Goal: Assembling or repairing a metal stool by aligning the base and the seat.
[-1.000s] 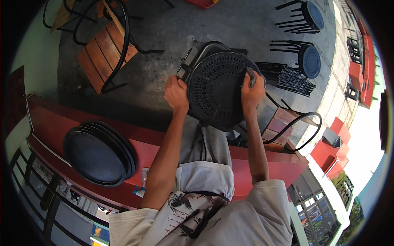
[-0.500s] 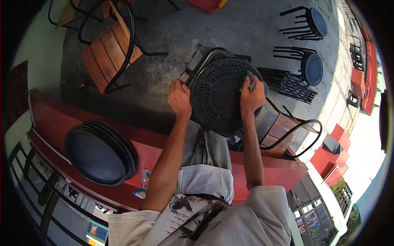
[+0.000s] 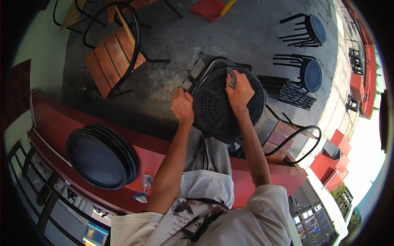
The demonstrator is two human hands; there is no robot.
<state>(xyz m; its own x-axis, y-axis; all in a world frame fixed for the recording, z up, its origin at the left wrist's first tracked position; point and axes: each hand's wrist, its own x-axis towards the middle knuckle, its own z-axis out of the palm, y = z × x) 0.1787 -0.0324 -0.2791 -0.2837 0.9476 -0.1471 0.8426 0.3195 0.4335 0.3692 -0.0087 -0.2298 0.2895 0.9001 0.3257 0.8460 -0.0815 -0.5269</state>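
Before me is a stool with a round black perforated seat [image 3: 213,104] and black metal legs. My left hand [image 3: 182,105] is closed at the left edge of this stool, by its bent frame; what exactly the fingers grip is partly hidden. Over the far part of the seat, my right hand [image 3: 241,92] pinches a crumpled grey cloth [image 3: 232,78] against the perforated surface. Part of the cloth is hidden under the fingers.
I sit on a red ledge [image 3: 262,178]. On it, to my left, are stacked round black trays [image 3: 96,158] and a clear spray bottle [image 3: 146,183]. Wooden-slat chairs [image 3: 113,57], a red dustpan [image 3: 207,9] and tipped stools [image 3: 310,76] stand or lie on the concrete floor.
My right hand has slid the cloth leftward across the seat, from its right side toward the far middle. My left hand keeps its hold at the left edge.
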